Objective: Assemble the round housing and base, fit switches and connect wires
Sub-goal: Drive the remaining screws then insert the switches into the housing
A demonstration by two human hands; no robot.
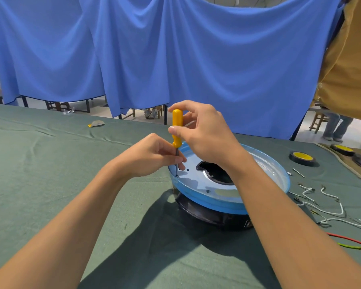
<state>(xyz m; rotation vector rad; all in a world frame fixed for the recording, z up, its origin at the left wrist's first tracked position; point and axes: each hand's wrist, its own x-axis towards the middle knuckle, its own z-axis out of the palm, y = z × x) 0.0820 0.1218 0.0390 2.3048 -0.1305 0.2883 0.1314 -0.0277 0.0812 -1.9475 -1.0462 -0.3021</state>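
Yellow screwdriver (177, 130), tip perhaps on screw (177, 176).

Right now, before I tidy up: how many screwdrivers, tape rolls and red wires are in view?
screwdriver: 1
tape rolls: 2
red wire: 1
Total: 4

No wording can be read anywhere in this scene. The one candidate is a small pale label (248, 223) on the side wall of the black base (213, 215), low at its near right, and its marks are too small and blurred to make out.
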